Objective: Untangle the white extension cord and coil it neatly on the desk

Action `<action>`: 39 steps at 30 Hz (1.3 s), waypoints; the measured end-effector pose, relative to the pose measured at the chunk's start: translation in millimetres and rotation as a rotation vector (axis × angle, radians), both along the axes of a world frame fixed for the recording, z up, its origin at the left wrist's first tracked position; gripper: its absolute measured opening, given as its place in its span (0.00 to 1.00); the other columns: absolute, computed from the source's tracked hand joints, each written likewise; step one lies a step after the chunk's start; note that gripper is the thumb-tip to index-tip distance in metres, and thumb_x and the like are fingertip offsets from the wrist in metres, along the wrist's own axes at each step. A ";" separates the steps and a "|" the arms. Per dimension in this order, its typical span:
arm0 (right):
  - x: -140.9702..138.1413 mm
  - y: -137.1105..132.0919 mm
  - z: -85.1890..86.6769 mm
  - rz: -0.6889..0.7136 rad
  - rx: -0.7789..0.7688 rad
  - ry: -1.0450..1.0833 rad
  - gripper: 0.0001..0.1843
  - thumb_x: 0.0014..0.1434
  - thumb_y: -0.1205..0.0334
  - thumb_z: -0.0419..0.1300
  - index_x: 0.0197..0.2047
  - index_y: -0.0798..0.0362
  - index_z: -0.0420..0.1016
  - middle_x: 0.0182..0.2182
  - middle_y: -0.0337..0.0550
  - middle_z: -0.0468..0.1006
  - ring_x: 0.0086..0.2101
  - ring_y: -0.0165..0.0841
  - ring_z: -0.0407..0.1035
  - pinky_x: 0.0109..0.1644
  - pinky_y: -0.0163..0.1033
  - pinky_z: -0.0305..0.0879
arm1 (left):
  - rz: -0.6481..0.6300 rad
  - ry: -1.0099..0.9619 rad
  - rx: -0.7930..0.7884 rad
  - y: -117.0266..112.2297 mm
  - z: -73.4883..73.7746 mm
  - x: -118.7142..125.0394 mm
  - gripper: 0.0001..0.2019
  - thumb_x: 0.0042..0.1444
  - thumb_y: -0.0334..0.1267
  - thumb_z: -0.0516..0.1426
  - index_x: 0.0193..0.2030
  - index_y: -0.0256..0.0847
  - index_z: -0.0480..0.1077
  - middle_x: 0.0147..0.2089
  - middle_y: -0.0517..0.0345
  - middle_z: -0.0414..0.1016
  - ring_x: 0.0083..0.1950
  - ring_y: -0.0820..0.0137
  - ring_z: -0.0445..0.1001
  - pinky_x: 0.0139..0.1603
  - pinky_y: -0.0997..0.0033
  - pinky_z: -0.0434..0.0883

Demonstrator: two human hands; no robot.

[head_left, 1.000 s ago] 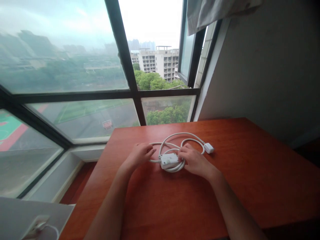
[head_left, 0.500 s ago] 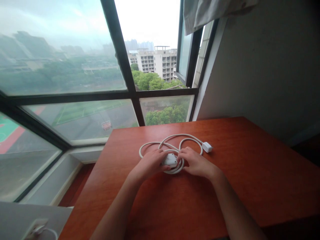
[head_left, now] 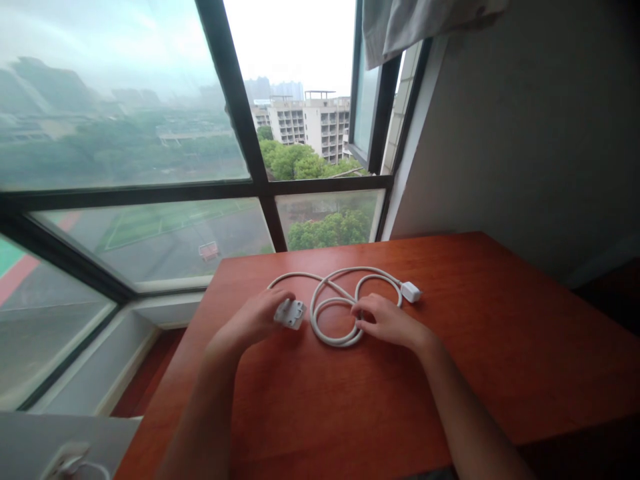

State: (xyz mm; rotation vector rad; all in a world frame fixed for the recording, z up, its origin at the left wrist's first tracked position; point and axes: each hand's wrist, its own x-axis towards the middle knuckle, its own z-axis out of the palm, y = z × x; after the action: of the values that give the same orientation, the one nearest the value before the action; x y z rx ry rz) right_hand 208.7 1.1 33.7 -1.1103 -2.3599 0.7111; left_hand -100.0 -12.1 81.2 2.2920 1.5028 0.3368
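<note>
A white extension cord point(head_left: 324, 335) lies in loose loops on the reddish-brown wooden table. Its small white socket block point(head_left: 290, 314) is gripped by my left hand point(head_left: 254, 322), left of the loops, with a slotted face showing. From behind that hand the cord runs back and across to the coil. My right hand point(head_left: 385, 320) pinches the coiled cord at the right side of the loops, thumb and fingers closed round it. The white plug point(head_left: 411, 292) at the cord's other end rests on the table beyond my right hand.
The wooden table point(head_left: 330, 413) reaches the window frame point(head_left: 200, 193) at the back. A window pane stands open at the upper right, by a hanging curtain point(head_left: 425, 27). A grey wall point(head_left: 510, 147) borders the right side. A wall outlet point(head_left: 70, 460) shows at lower left.
My left hand has carried the socket block leftward, away from the coil, drawing out a length of cord. My right hand has stayed nearly in place at the loops.
</note>
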 end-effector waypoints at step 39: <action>19.1 19.9 -8.6 -0.200 -0.087 0.105 0.09 0.51 0.70 0.56 0.33 0.53 0.77 0.32 0.41 0.80 0.33 0.33 0.71 0.38 0.35 0.63 | 0.249 0.304 0.077 4.8 -1.1 -22.9 0.26 0.46 0.29 0.57 0.55 0.41 0.69 0.58 0.46 0.69 0.57 0.56 0.69 0.57 0.61 0.65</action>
State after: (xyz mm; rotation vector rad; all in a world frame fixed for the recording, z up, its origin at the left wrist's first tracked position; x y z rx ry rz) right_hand 227.8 21.0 25.1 -1.2919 -2.1120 0.7851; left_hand -122.8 -7.3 80.0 2.2961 1.9648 0.1159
